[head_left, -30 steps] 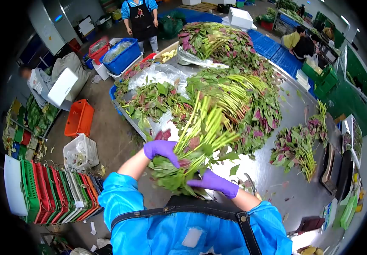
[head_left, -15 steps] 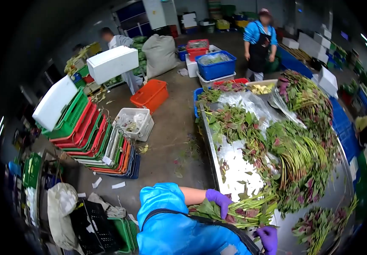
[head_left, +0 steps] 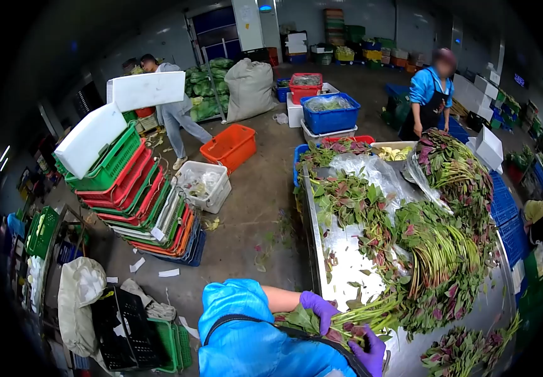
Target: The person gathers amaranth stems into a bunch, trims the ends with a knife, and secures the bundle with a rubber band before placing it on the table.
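My left hand (head_left: 320,310), in a purple glove, is closed round a bunch of red-and-green amaranth (head_left: 372,314) at the table's near edge. Its pale green stems point right, and its leaves reach left against my blue sleeve. My right hand (head_left: 368,353), also gloved in purple, has its curled fingers on the lower side of the same bunch, partly hiding the leaves there. Larger heaps of amaranth (head_left: 441,254) lie further up the metal table (head_left: 347,251). A smaller bunch (head_left: 466,349) rests at the lower right.
Stacked crates (head_left: 139,195) topped by a white foam box (head_left: 90,139) stand left. An orange crate (head_left: 228,148) and a white crate (head_left: 202,185) sit on the floor. One person carries a foam box (head_left: 148,90); another person (head_left: 430,94) stands beyond the table.
My right hand has moved left and up onto the bunch. The person with the foam box has stepped left, and the person behind the table has shifted nearer to it. The view has tilted slightly.
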Motion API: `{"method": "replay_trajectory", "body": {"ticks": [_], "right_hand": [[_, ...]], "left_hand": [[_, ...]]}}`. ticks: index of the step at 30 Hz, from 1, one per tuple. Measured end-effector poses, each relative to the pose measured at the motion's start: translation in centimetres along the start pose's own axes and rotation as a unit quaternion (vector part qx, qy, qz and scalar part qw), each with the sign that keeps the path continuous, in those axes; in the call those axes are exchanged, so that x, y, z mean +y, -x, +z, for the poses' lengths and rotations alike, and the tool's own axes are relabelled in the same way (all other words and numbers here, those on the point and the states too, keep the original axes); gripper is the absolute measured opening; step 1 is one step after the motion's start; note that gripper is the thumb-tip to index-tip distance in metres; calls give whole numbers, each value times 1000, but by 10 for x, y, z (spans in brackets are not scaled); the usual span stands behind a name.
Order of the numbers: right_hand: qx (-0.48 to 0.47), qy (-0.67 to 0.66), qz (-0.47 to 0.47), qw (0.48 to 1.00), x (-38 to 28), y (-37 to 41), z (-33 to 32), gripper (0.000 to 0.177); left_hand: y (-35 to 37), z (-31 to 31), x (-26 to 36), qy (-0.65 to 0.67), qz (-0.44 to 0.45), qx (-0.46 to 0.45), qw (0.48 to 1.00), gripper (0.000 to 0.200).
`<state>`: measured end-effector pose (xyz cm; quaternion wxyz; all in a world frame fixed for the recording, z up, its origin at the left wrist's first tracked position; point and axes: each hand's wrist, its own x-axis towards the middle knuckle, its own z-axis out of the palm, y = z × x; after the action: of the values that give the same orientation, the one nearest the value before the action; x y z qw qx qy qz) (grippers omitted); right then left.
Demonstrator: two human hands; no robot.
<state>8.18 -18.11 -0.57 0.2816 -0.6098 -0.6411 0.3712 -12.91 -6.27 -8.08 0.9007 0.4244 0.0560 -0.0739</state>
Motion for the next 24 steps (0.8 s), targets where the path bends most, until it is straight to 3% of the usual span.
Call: {"method": "replay_trajectory", "body": {"ticks": [2, 5, 11, 13, 18, 20, 24], "right_hand": [[-60, 26, -70, 995, 18, 4, -2, 30], [-57, 90, -138, 985, 22, 6, -7, 25], [-86, 115, -180, 973, 12, -1, -22, 19], [-98, 107, -147, 978, 10, -2, -23, 18], [-100, 136, -202, 965, 13, -9, -26, 18], [-98, 197, -236, 946, 19, -11, -25, 16], [-124, 193, -234, 945, 22, -11, -28, 12]], "left_hand": [[-3, 1, 3, -12, -16, -8, 1000, 80], [-13, -6, -3, -42, -18, -33, 998, 80], [-25, -18, -14, -84, 8, -64, 994, 80], [-24, -11, -8, -62, 10, -65, 996, 80], [-25, -12, -10, -60, 6, -54, 997, 78], [-30, -18, -16, -128, 49, -64, 989, 77], [-26, -14, -14, -108, 26, -64, 992, 77]]}}
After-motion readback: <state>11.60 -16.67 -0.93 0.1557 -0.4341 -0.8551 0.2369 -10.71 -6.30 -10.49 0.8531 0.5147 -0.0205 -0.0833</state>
